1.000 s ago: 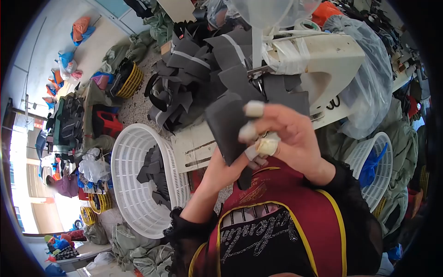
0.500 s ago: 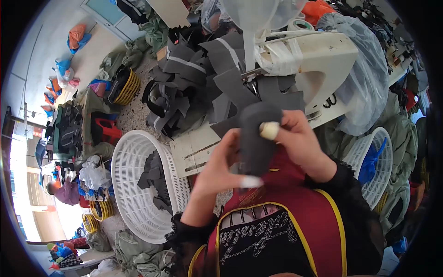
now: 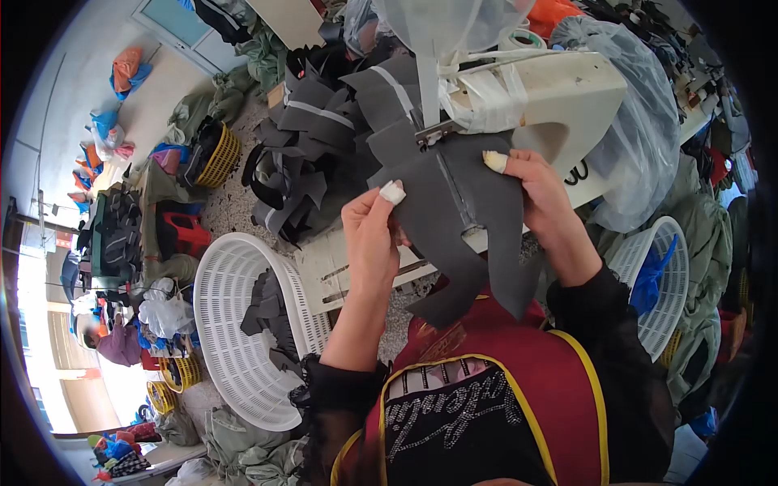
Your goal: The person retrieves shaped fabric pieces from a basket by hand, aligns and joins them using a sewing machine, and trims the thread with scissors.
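Note:
A dark grey cut fabric piece [image 3: 442,235] is spread flat between my two hands, with a seam line running down its middle and pointed tails hanging toward me. My left hand [image 3: 375,215] pinches its left edge, thumb on top, the thumb tip wrapped in white tape. At the right edge my right hand [image 3: 541,190] grips it the same way, its thumb covered in yellowish tape. The piece's far end lies at the needle area of the sewing machine [image 3: 567,89], under the metal presser part [image 3: 438,134]. Fingers beneath the fabric are partly hidden.
A heap of grey fabric pieces [image 3: 312,121] lies beyond the machine's left side. To my left stands a white plastic basket [image 3: 212,324] with grey pieces inside. Another white basket [image 3: 677,283] holding a blue bag is at right. Clear plastic sheeting [image 3: 640,162] hangs behind the machine.
The grey fabric, folded up close to my body before, is now opened out flat and nearer the needle. Both hands have moved forward and apart to its side edges.

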Tool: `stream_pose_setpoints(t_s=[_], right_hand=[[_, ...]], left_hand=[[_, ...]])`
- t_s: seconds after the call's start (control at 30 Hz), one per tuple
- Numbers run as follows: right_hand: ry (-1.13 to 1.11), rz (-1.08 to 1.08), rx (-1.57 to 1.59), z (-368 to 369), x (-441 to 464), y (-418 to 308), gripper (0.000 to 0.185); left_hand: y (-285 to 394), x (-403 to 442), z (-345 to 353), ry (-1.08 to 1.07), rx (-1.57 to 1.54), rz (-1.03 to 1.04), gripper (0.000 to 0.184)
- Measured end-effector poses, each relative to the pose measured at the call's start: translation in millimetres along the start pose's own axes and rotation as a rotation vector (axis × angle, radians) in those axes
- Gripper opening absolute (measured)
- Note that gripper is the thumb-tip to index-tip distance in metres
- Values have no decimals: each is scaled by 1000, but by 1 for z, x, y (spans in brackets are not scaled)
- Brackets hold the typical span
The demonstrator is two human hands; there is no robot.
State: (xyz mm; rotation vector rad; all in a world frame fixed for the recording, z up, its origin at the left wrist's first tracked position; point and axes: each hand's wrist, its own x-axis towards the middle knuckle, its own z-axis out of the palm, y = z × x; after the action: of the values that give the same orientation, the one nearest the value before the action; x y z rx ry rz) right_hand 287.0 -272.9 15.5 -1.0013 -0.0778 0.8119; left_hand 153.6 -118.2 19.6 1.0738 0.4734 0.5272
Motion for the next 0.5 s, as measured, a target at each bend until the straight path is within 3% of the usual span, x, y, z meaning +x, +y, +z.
stream_pose_setpoints(t_s=[0.07, 0.17, 0.27, 0.4, 0.5], right_hand=[[-84, 25, -13, 2, 7, -4, 10], [-33, -37, -130, -3, 14, -3, 13], [-203, -58, -467, 5, -21, -17, 20], [-364, 8, -403, -31, -24, -5, 20], [-304, 7, -371, -33, -13, -6, 19]], left_hand=[[-1, 5, 1, 1, -5, 16, 21], [-2, 6, -1, -13, 107, 26, 21], [2, -17, 7, -117, 274, -47, 18], [7, -28, 6, -174, 230, -115, 16], [6, -18, -1, -202, 247, -117, 20]])
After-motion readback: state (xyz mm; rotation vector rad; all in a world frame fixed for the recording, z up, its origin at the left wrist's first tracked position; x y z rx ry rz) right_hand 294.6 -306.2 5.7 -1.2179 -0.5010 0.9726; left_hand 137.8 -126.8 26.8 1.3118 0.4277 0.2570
